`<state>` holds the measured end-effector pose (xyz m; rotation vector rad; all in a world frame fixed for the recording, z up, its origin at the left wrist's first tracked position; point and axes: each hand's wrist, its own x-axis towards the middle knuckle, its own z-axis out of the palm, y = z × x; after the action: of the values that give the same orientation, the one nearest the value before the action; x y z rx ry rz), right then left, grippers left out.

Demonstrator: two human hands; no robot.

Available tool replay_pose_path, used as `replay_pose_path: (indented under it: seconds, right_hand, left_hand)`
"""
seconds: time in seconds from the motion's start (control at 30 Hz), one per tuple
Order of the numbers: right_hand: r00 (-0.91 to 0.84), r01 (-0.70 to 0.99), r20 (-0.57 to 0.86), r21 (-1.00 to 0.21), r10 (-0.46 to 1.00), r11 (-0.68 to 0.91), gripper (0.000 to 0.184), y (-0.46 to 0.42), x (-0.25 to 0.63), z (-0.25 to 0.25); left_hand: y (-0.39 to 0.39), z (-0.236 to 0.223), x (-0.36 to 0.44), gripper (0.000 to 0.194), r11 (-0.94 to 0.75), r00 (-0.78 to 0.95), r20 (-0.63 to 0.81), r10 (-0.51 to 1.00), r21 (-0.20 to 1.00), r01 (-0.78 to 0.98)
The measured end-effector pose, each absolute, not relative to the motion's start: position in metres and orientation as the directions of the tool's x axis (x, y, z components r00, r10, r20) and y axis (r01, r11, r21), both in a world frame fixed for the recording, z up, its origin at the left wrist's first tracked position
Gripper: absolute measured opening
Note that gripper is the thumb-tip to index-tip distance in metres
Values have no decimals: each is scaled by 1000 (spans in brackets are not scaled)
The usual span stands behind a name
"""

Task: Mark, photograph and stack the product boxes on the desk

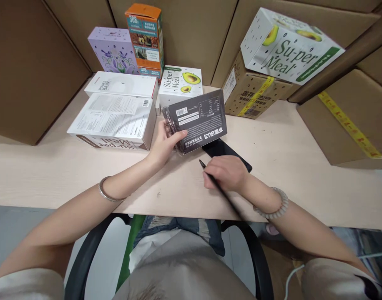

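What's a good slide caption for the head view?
Left hand holding a dark package, right hand a black pen, over a tabletop.

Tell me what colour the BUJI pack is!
The BUJI pack is mostly dark grey; the head view shows it.

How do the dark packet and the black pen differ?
The dark packet is broad and flat; the black pen is long and thin. The packet carries white print; the pen looks plain. The left hand holds the packet, the right hand the pen. Both are dark and handheld.
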<state>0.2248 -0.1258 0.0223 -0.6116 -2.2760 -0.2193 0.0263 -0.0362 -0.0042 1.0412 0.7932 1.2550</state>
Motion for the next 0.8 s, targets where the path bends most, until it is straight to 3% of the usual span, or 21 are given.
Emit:
replay_pose_path:
  seconds: [0.1, 0.17, 0.3, 0.47, 0.63, 0.7, 0.8]
  right_hand:
    - [-278, 387, 770, -457, 574, 801, 11, -123, 228, 16]
    - [-187, 355, 697, -609, 692, 709, 14, -122, 230, 15]
    - [-202, 455, 545, -683, 814, 571, 23, -121, 229, 19]
    - [-200, 476, 479, -715, 855, 512, 21, -121, 225, 25]
    - [-288, 510, 526, -623, 800, 593, 23, -123, 223, 26]
    - [-410, 522, 596, -468, 691, 713, 21, -123, 223, 25]
    - [-594, 544, 630, -143, 500, 827, 18, -126, 221, 24]
  left_hand:
    - [-37, -5, 26, 65, -10, 186, 83, 979, 931, -364]
    - [-37, -5, 26, 66, -28, 192, 104, 976, 932, -361]
    - [-37, -6, 24, 65, -71, 216, 150, 965, 940, -334]
    - [-36, -8, 22, 67, -90, 241, 171, 955, 946, -313]
    - [-36, -9, 23, 64, -101, 235, 177, 956, 947, -304]
    - [-36, -8, 23, 63, -91, 222, 164, 961, 947, -307]
    - [-36, -7, 24, 60, -68, 212, 141, 967, 946, -318]
